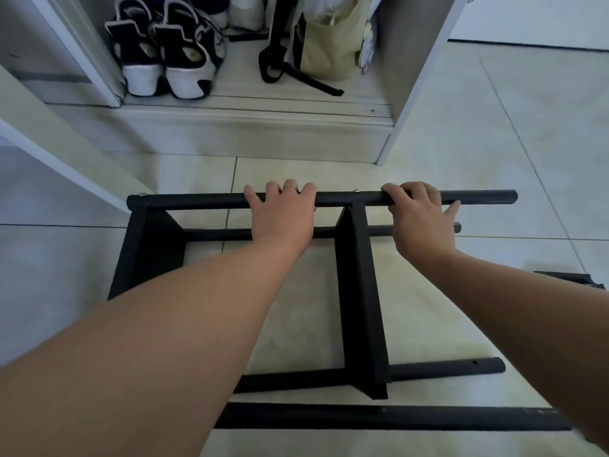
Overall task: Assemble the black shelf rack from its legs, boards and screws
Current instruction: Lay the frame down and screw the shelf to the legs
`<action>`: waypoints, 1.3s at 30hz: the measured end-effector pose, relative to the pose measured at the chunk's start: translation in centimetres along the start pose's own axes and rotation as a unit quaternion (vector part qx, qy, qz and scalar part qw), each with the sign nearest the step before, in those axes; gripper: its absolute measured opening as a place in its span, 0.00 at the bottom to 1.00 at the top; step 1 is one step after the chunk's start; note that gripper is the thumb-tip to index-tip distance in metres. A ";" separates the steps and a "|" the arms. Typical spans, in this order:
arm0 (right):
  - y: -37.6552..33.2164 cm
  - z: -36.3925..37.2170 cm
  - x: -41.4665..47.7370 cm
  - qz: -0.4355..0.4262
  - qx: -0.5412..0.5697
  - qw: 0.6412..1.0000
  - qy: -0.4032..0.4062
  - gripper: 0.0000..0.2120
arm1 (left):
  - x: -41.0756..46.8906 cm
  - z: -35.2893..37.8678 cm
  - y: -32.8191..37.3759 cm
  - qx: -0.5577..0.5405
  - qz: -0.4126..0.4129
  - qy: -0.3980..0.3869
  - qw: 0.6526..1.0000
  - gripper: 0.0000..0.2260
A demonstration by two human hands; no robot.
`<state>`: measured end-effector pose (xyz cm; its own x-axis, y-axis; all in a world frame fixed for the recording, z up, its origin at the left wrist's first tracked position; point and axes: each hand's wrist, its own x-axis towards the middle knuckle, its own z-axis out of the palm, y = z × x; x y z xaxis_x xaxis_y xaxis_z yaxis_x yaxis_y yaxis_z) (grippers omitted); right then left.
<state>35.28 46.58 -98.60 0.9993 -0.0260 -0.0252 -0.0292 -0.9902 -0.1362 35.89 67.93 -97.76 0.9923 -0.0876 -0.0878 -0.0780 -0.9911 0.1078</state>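
Pale tiled floor (514,133), open cabinet (257,105) at the far side. Black shelf rack (361,291) lies on its side on the floor in front of the cabinet, legs running left-right, two boards fixed across them: left board (145,245) at the leg ends, middle board just right of centre. Both bare forearms reach forward over the rack. Left hand (283,212), palm down, fingers curled over the top leg (346,197) between the two boards, clamped on it. Right hand (421,219) grips the same leg just right of the middle board, fingers wrapped over, thumb sticking out to the right under the tube. Cabinet holds a pair of black-and-white sneakers (164,54) on the left and a pale green bag (329,37) with black straps on the right. Screw heads (355,191) show on the top leg above each board. Ring (290,187) on a left finger.
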 end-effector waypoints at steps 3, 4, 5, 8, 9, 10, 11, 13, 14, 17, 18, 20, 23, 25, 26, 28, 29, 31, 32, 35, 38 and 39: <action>-0.1 -0.2 0.1 -0.008 0.039 0.998 -0.044 0.20 | 0.2 0.5 -0.1 -0.001 -0.006 -0.018 1.000 0.10; -0.1 -0.5 0.0 -0.011 0.047 0.997 -0.063 0.21 | 0.1 0.5 -0.1 -0.005 -0.008 -0.018 1.000 0.09; 0.1 -0.9 -0.4 -0.014 0.051 0.995 -0.082 0.23 | 0.0 0.3 -0.1 -0.010 -0.013 -0.018 1.000 0.10; 1.4 -2.5 -2.6 -0.022 0.042 0.993 -0.106 0.28 | -1.2 -0.5 1.0 -0.027 -0.035 -0.016 0.999 0.21; 2.1 -3.3 -3.8 -0.022 0.036 0.993 -0.108 0.29 | -1.9 -0.9 1.7 -0.030 -0.028 -0.010 0.999 0.23; 2.9 -4.1 -5.1 -0.019 0.031 0.993 -0.110 0.29 | -2.7 -1.3 2.6 -0.031 -0.011 -0.003 0.999 0.25; 3.8 -4.9 -6.5 -0.014 0.024 0.993 -0.112 0.30 | -3.7 -1.8 3.7 -0.033 0.009 0.005 0.999 0.26; 6.0 -6.6 -9.5 -0.001 0.003 0.993 -0.117 0.30 | -5.8 -2.7 6.1 -0.040 0.056 0.013 0.998 0.27; 7.2 -7.4 -11.1 0.004 -0.011 0.993 -0.120 0.30 | -6.9 -3.1 7.5 -0.042 0.084 0.008 0.996 0.27; 10.8 -9.5 -16.4 0.037 -0.020 0.990 -0.133 0.31 | -10.0 -4.1 11.7 -0.038 0.166 -0.019 0.985 0.28; 12.2 -10.1 -18.1 0.052 -0.019 0.989 -0.137 0.31 | -10.9 -4.4 13.1 -0.036 0.186 -0.026 0.982 0.28; 14.9 -11.0 -21.7 0.078 -0.031 0.986 -0.146 0.32 | -12.7 -4.8 15.7 -0.020 0.220 -0.039 0.975 0.29; 18.9 -11.8 -26.4 0.117 -0.050 0.978 -0.167 0.32 | -15.7 -4.6 19.4 0.024 0.278 -0.061 0.958 0.29; 21.3 -12.0 -28.8 0.132 -0.054 0.972 -0.185 0.32 | -17.8 -3.9 21.5 0.042 0.323 -0.080 0.942 0.29; 22.4 -12.1 -29.8 0.140 -0.044 0.971 -0.188 0.32 | -18.7 -3.5 22.5 0.049 0.350 -0.086 0.931 0.28; 24.2 -11.8 -31.8 0.163 0.000 0.969 -0.184 0.32 | -20.5 -2.5 24.5 0.061 0.408 -0.094 0.906 0.28; 25.0 -11.5 -32.9 0.172 0.024 0.968 -0.182 0.31 | -21.2 -1.9 25.4 0.063 0.434 -0.098 0.893 0.28; 26.3 -10.4 -35.4 0.184 0.062 0.965 -0.178 0.29 | -22.7 -0.8 27.4 0.058 0.474 -0.116 0.871 0.29; 26.8 -9.6 -36.8 0.190 0.077 0.962 -0.177 0.28 | -23.5 -0.2 28.2 0.053 0.489 -0.127 0.861 0.29; 28.1 -6.7 -40.4 0.201 0.095 0.953 -0.205 0.27 | -25.9 2.2 29.9 0.051 0.526 -0.157 0.834 0.28; 29.5 -3.6 -41.8 0.222 0.103 0.938 -0.244 0.26 | -27.8 4.8 30.4 0.057 0.547 -0.187 0.814 0.25; 29.8 -2.9 -41.8 0.226 0.108 0.934 -0.254 0.26 | -28.3 5.3 30.2 0.060 0.550 -0.198 0.809 0.24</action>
<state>-7.33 17.73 -98.70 0.7466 -0.3124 -0.5874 -0.5038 -0.8421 -0.1926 4.92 39.96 -97.30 0.2096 -0.9248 -0.3176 -0.9254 -0.2925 0.2409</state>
